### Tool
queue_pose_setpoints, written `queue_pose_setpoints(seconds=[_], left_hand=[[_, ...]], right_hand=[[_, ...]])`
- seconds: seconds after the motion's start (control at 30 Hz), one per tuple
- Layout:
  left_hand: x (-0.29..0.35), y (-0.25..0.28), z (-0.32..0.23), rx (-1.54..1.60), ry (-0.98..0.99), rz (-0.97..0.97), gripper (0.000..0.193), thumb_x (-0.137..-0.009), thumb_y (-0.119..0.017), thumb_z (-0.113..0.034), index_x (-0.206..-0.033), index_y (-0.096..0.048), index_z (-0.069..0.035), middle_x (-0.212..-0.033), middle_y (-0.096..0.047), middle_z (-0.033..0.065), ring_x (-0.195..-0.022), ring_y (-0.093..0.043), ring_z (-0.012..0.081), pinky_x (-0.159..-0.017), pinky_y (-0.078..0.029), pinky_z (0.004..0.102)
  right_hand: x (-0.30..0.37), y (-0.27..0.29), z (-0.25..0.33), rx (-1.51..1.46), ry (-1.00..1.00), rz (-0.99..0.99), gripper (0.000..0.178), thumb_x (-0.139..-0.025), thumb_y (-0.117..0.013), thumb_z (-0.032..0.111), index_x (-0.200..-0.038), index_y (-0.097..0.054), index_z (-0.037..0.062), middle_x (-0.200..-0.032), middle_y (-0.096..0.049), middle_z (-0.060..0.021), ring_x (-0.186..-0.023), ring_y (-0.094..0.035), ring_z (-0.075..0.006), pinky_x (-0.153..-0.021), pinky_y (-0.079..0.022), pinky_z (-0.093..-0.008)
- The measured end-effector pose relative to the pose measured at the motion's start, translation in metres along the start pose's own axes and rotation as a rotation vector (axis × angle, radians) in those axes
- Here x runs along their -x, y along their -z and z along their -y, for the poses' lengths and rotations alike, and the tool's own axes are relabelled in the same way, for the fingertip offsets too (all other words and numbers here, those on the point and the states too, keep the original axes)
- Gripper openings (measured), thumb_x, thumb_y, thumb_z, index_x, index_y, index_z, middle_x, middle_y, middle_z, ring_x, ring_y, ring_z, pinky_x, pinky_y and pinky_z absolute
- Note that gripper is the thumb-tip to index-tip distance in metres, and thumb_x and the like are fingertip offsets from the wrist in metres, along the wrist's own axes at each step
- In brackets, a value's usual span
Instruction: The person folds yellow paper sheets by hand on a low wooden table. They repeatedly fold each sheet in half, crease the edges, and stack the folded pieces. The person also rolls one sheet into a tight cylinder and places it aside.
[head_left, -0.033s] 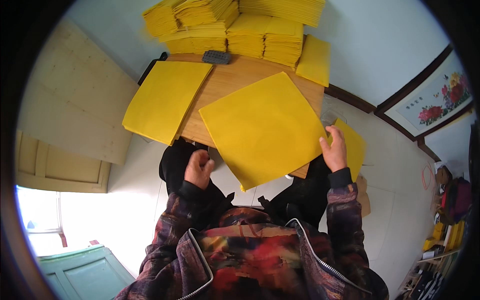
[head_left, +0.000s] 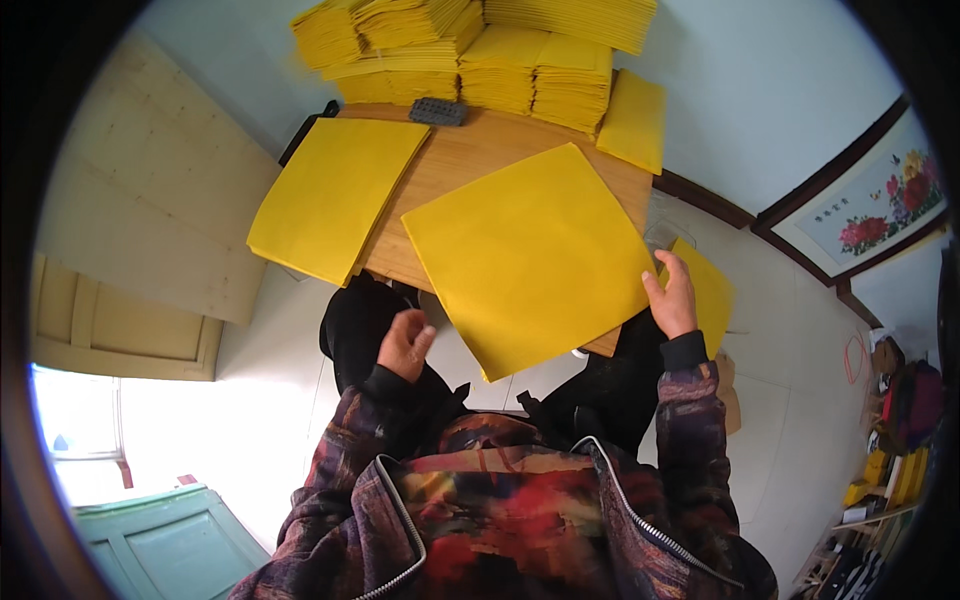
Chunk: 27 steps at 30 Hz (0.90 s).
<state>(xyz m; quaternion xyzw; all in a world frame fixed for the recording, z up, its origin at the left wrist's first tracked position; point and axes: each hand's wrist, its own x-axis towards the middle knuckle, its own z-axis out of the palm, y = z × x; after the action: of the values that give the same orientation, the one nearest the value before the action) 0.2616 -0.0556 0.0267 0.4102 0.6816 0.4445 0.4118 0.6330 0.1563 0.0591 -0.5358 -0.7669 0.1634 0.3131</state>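
Note:
A large square stack of yellow sheets point(head_left: 530, 260), paper by its look, lies turned at an angle on the wooden table point(head_left: 395, 245), its near corner jutting past the edge above my lap. At its right corner is my right hand point(head_left: 676, 298), thumb close to the sheet edge and fingers held apart from it. My left hand point(head_left: 404, 346) hovers over my left thigh, off the stack's near left side, fingers loosely curled and thumb apart, with nothing visible in it. A second yellow stack point(head_left: 335, 200) rests on the table's left part.
Tall piles of folded yellow sheets point(head_left: 500, 70) line the table's back against the wall. A dark grey block point(head_left: 438, 112) sits before them. More yellow sheets point(head_left: 705, 295) are below the table at right. A framed flower picture point(head_left: 865, 200) leans at the far right.
My left hand has shifted slightly to the right and its thumb has moved away from the fingers. The right hand stays by the stack's right corner.

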Motion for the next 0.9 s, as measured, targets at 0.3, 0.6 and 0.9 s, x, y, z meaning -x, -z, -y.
queue_pose_setpoints(seconds=[0.3,0.6,0.9], left_hand=[[-0.02,-0.033,0.011,0.512,0.159,0.116,0.04,-0.08,-0.066,0.003,-0.117,-0.053,-0.002,-0.103,-0.066,0.0066,-0.092,-0.063,0.0168,-0.081,-0.051,0.0307],[-0.08,0.025,-0.025,-0.146,-0.004,-0.183,0.046,-0.087,-0.061,-0.007,-0.129,-0.043,-0.002,-0.087,-0.066,0.0091,-0.072,-0.062,0.0143,-0.065,-0.048,0.0252],[-0.037,0.027,-0.001,0.427,0.042,-0.26,0.037,-0.094,-0.053,-0.007,-0.129,-0.043,-0.009,-0.1,-0.057,0.0046,-0.082,-0.063,0.0161,-0.069,-0.051,0.0276]], right_hand=[[-0.001,-0.011,-0.01,-0.275,-0.287,0.128,0.042,-0.082,-0.062,0.007,-0.124,-0.055,0.0045,-0.075,-0.062,-0.0095,-0.065,-0.059,-0.0206,-0.061,-0.047,-0.0351],[0.049,0.003,0.053,-0.177,-0.175,0.18,0.035,-0.082,-0.061,0.007,-0.117,-0.056,0.0051,-0.072,-0.062,-0.016,-0.067,-0.062,-0.0318,-0.061,-0.048,-0.04],[0.058,0.004,0.052,-0.134,-0.177,0.174,0.027,-0.085,-0.06,0.008,-0.111,-0.057,0.0017,-0.072,-0.061,-0.0137,-0.062,-0.059,-0.0242,-0.059,-0.046,-0.0358]])
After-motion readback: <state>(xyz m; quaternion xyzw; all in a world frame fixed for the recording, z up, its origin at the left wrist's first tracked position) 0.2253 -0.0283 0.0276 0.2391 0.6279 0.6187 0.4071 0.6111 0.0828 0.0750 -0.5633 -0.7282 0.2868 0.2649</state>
